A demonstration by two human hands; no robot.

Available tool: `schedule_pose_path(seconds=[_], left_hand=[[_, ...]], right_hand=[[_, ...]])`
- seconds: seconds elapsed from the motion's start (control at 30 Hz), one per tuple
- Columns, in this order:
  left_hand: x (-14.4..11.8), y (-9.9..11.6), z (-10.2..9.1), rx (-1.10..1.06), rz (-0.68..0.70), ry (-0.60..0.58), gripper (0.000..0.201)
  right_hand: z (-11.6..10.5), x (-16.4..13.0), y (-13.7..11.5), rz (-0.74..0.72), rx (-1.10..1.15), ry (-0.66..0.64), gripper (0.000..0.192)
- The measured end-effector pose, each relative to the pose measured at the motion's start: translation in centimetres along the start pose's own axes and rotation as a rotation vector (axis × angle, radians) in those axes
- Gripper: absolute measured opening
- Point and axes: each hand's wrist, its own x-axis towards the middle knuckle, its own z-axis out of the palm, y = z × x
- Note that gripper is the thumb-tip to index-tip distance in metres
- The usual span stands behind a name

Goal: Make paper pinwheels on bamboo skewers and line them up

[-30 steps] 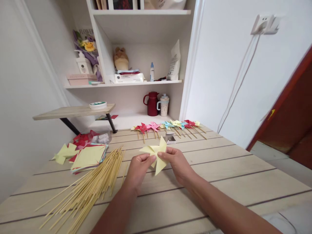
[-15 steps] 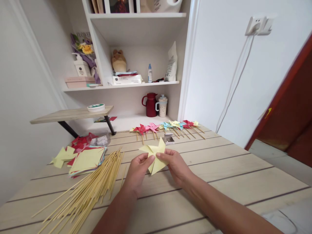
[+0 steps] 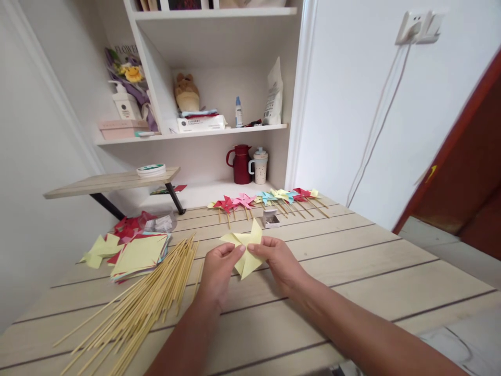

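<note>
A pale yellow folded paper pinwheel [image 3: 248, 265] is held above the table between both hands. My left hand [image 3: 219, 266] pinches it from the left, thumb near its centre. From the other side my right hand [image 3: 278, 260] pinches it, its thumb also close to the centre. The fingers behind the paper are hidden. Just beyond the pinwheel stands a small open box [image 3: 271, 219] with something small and dark inside. Thin wooden sticks [image 3: 156, 297] lie in a loose heap left of my left hand.
Finished pinwheels on sticks [image 3: 274, 198] lie in a row along the table's back. At left are a stack of coloured paper squares [image 3: 139, 255], a loose yellow pinwheel [image 3: 100, 249], red folded paper [image 3: 131, 227] and a clear container [image 3: 162, 223]. A raised wooden stand [image 3: 113, 183] stands behind them.
The view has shifted slightly. Both hands still pinch the yellow pinwheel, which has stayed in about the same place.
</note>
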Motion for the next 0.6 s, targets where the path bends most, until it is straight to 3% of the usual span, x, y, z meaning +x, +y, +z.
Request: schedule_pose_path(seconds=[0.17,0.37,0.5,0.6], left_hand=[[0.1,-0.2,-0.3,0.04,0.032,0.017,0.028],[0.5,0.1,-0.9,-0.057,-0.051,0.095,0.03],[0.6,0.9,-1.5,-0.125,-0.075,0.198,0.027],[0.6,1.4,-1.8,-0.182,-0.069,0.255,0.024]], right_hand=[[-0.1,0.0,0.2,-0.014,-0.039,-0.038,0.028],[-0.3,-0.1,0.1,-0.074,-0.114,-0.009,0.032],[-0.5,-0.4,-0.1,-0.197,-0.252,0.014,0.038],[-0.7,-0.8,-0.1,-0.4,-0.482,0.006,0.038]])
